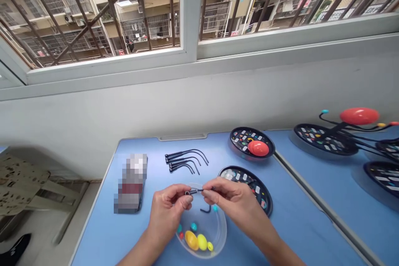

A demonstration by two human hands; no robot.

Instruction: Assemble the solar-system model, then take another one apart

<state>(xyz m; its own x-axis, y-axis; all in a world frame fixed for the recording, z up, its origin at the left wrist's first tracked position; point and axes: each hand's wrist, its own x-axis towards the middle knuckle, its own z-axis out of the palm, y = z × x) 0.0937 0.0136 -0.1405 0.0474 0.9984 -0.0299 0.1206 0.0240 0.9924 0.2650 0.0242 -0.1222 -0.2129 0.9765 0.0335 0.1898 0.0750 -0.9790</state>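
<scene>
Above a clear plastic bowl (222,242), my left hand (166,210) pinches the ringed end of a thin black plastic rod (194,191). My right hand (235,199) pinches the same rod's other end, which the fingers partly hide. Inside the bowl are an orange-yellow shell (191,240), a yellow egg-shaped piece (202,242), small teal balls (193,226), a small red bead (181,235) and a bent black piece (206,210). Behind my right hand lies a black oval base (268,199) with printed planets, partly covered by the hand.
Several curved black rods (187,160) lie at the table's back. A second black base (233,143) carries red shells (258,148). At right stands an assembled model with a red ball (359,115). A blurred-out object (131,183) lies left; a barred window spans the wall.
</scene>
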